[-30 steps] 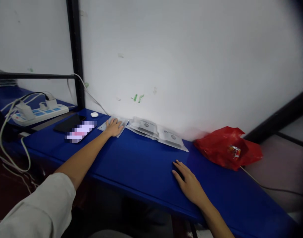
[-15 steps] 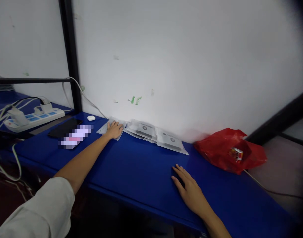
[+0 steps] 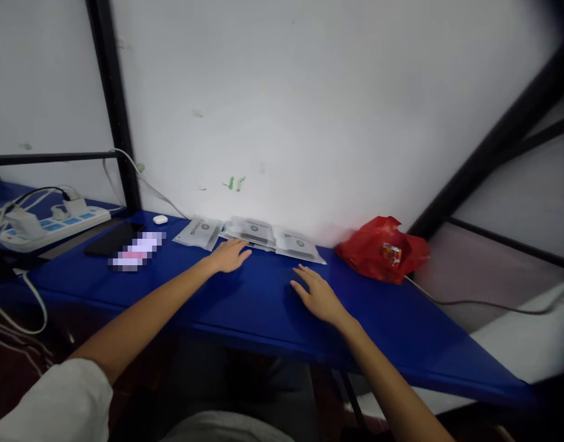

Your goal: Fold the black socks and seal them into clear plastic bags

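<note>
Several frosted plastic pouches with dark printed lettering lie in a row along the wall. The left pouch (image 3: 199,232) sits apart from the overlapping middle pouches (image 3: 249,229), and the right pouch (image 3: 298,245) adjoins those. My left hand (image 3: 230,255) is just in front of the middle pouches, fingers stretched out and nothing held; whether its fingertips touch them I cannot tell. Over the blue tabletop, in front of the right pouch, my right hand (image 3: 319,296) has its fingers apart and holds nothing.
A red plastic bag (image 3: 378,248) with a shiny packet (image 3: 391,254) stands at the right. To the left are a white earbud case (image 3: 160,219), a phone with blurred screen (image 3: 137,252), a dark flat device (image 3: 111,239) and a power strip (image 3: 63,227) with cables. Black metal posts flank the desk.
My left hand has come off the left pouch and moved right, toward the middle pouches. My right hand has shifted closer to the pouches. The camera's view has turned somewhat right.
</note>
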Tool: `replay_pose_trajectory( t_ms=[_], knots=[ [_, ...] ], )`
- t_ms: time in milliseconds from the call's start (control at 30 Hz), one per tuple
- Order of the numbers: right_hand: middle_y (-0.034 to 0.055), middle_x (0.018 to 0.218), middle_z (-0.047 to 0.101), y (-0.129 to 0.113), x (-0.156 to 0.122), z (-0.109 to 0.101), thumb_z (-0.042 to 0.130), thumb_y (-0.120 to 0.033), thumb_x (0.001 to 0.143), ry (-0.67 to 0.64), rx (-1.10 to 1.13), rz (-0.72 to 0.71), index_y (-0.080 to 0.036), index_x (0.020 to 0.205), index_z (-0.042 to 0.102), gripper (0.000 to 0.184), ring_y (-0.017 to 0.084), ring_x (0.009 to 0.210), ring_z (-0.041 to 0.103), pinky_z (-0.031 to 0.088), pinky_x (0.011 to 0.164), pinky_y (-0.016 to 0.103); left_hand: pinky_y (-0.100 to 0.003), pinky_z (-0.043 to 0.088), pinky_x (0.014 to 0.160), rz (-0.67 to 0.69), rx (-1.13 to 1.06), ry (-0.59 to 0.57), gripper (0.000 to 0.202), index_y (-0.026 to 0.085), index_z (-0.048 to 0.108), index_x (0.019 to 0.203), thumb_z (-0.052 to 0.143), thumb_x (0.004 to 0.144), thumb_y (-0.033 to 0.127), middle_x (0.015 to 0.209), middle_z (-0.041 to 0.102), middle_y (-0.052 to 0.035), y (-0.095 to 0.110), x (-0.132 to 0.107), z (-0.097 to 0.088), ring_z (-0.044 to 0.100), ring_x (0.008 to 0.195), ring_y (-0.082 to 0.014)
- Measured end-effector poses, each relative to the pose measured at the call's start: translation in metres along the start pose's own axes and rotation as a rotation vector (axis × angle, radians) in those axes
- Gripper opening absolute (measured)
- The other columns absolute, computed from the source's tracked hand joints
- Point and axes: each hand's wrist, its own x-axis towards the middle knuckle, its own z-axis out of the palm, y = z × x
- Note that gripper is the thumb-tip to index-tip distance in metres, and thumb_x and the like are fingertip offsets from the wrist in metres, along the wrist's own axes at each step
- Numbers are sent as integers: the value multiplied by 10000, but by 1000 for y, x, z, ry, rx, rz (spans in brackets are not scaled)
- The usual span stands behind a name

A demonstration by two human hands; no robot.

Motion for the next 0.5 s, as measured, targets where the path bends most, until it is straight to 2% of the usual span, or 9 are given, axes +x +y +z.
replay_pose_trajectory(
  t_ms=[100, 233, 367, 500],
  knots=[
    [183, 1400, 434, 2, 5, 11, 414, -382, 911, -33, 4, 17, -81, 1299, 499, 498, 280, 1313, 387, 310, 1090, 446, -445, 299, 1045, -25, -4, -80, 527, 156, 445, 1327, 278, 929, 458, 1407, 435, -124, 14, -17, 15, 373, 1298, -279],
    [175, 1400, 438, 7, 3, 25, 413, -372, 917, -54, 16, 38, -103, 1298, 499, 475, 280, 1311, 390, 309, 1080, 469, -462, 258, 1074, -80, -17, -84, 518, 156, 470, 1314, 281, 929, 446, 1426, 413, -114, 13, -28, 31, 334, 1322, -279],
    [167, 1382, 464, 4, 1, 23, 414, -370, 918, -46, 0, 44, -114, 1279, 514, 453, 279, 1294, 411, 335, 1056, 458, -459, 269, 1075, -89, -8, -66, 493, 151, 488, 1301, 314, 919, 410, 1412, 432, -111, 11, -27, 34, 346, 1314, -272],
    [144, 1288, 549, 1, 15, 16, 459, -304, 899, -1, -52, 80, -130, 1244, 529, 392, 257, 1174, 518, 417, 966, 393, -461, 289, 1066, -100, 9, -60, 478, 164, 497, 1292, 319, 917, 400, 1405, 443, -108, 13, -27, 32, 361, 1307, -270]
  ],
)
